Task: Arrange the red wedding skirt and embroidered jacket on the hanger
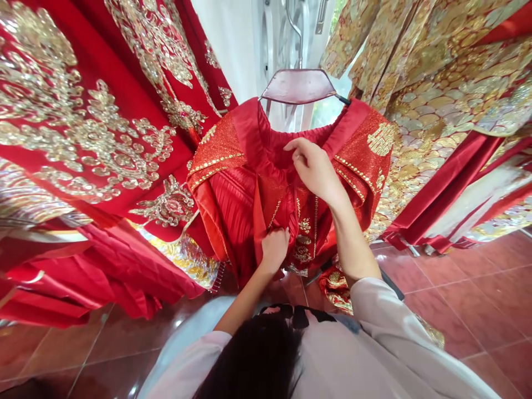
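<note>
A person's left hand grasps the front edge of a red jacket hanging directly beneath a hanger, while the right hand, fingers curled, rests at the neckline closer to the hanger; whether it grips anything cannot be told. A hard downward tug could pull the wide neckline off the hanger, and the gold trim could snag on the sequined red gown to the hanger's left if the jacket swings that way.

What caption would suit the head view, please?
Left hand gripping a red garment on a hanger, right hand higher up.
</note>
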`<state>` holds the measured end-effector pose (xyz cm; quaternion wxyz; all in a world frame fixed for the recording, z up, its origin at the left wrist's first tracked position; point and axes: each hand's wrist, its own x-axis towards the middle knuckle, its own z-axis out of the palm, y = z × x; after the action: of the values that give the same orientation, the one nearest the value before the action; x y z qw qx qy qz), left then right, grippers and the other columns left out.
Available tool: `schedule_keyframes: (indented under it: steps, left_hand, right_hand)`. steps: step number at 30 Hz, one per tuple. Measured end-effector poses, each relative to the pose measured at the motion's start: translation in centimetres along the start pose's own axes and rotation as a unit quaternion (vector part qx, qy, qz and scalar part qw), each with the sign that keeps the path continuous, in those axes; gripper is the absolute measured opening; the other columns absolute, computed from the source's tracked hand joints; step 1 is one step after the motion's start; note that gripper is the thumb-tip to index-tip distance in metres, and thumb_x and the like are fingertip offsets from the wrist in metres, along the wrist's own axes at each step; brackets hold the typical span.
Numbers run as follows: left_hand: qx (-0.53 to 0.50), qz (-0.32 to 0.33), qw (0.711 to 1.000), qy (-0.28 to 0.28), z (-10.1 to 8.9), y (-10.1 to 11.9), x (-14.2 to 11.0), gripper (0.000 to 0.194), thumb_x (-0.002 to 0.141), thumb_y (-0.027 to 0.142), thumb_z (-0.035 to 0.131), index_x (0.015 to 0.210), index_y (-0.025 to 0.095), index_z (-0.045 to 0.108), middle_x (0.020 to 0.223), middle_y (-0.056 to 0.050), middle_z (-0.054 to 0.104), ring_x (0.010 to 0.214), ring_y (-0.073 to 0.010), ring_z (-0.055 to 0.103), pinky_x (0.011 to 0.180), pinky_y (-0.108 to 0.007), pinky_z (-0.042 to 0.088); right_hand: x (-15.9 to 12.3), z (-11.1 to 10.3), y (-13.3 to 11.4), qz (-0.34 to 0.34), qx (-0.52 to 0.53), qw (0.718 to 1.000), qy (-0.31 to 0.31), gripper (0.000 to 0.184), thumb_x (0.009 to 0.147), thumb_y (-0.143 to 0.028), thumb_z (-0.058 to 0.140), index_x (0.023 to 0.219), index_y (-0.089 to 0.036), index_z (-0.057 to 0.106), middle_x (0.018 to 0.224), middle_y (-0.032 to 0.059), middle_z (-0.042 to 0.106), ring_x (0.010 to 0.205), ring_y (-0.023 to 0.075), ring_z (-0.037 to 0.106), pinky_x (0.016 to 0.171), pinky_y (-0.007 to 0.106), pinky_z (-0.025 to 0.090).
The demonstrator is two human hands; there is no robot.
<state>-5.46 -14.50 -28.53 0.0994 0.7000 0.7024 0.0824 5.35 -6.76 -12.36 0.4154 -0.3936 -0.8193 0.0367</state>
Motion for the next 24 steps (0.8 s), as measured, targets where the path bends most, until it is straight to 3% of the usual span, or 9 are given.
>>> schedule_keyframes:
  steps: [4,7,9,14,16,20,24]
  left_hand:
    - [-0.005,0.001,1.000,0.001,0.0,0.0,0.2,0.040,0.099,0.028,0.032,0.096,0.010,0.067,0.086,-0.015,0.069,0.085,-0.0252,0.069,0.070,-0.030,0.050]
    - [-0.009,0.009,1.000,0.005,0.0,0.1,0.1,0.041,0.099,0.030,0.032,0.096,0.011,0.068,0.086,-0.014,0.069,0.086,-0.0255,0.068,0.070,-0.030,0.049]
    - [-0.013,0.011,1.000,0.008,-0.1,0.0,0.0,0.041,0.099,0.030,0.032,0.096,0.011,0.067,0.086,-0.014,0.069,0.086,-0.0256,0.068,0.069,-0.030,0.048]
    - [-0.032,0.006,0.999,0.013,-1.5,-0.7,-0.6,0.037,0.098,0.030,0.034,0.092,0.013,0.066,0.086,-0.012,0.069,0.083,-0.0234,0.067,0.068,-0.029,0.046]
    - [-0.065,0.022,0.997,0.045,-2.7,-0.8,-1.0,0.034,0.098,0.030,0.035,0.090,0.016,0.065,0.087,-0.010,0.068,0.082,-0.0205,0.066,0.069,-0.027,0.044]
    - [-0.177,0.072,0.963,0.189,-5.7,-0.5,-0.9,0.025,0.095,0.028,0.042,0.089,0.016,0.064,0.088,-0.007,0.066,0.082,-0.0191,0.062,0.071,-0.027,0.043]
    - [-0.256,0.102,0.925,0.263,-7.7,-0.1,0.0,0.017,0.090,0.024,0.048,0.089,0.017,0.064,0.089,-0.006,0.066,0.083,-0.0193,0.061,0.073,-0.028,0.043]
  right_hand:
    - [-0.5,-0.8,-0.8,-0.016,-0.053,0.998,-0.003,0.031,0.090,-0.009,0.033,0.111,-0.016,0.055,0.085,0.0032,0.059,0.089,0.0171,0.053,0.091,0.040,0.036]
    - [-0.2,0.1,-0.3,0.004,-0.134,0.987,-0.086,0.020,0.087,-0.011,0.042,0.089,-0.013,0.061,0.088,0.0084,0.062,0.096,0.0226,0.051,0.092,0.044,0.032]
    - [-0.2,0.5,-0.1,0.020,-0.156,0.982,-0.107,0.022,0.087,-0.012,0.043,0.074,-0.013,0.060,0.085,0.0098,0.063,0.092,0.0230,0.051,0.091,0.044,0.032]
    - [-2.1,-1.3,-1.8,0.025,-0.125,0.989,0.075,0.028,0.094,-0.019,0.036,0.078,-0.015,0.059,0.088,0.0088,0.059,0.085,0.0190,0.050,0.087,0.038,0.038]
    - [-3.0,-1.8,-2.4,0.017,-0.116,0.988,0.096,0.027,0.095,-0.021,0.035,0.083,-0.016,0.059,0.088,0.0083,0.058,0.086,0.0187,0.050,0.087,0.038,0.039]
    - [-3.1,-0.1,-1.3,0.011,-0.137,0.988,0.068,0.017,0.091,-0.025,0.048,0.097,-0.016,0.061,0.112,0.0122,0.057,0.103,0.0245,0.048,0.090,0.043,0.040]
    - [-2.8,1.9,-0.1,0.018,-0.140,0.986,0.084,0.015,0.090,-0.024,0.052,0.085,-0.016,0.064,0.120,0.0124,0.054,0.113,0.0280,0.043,0.090,0.046,0.039]
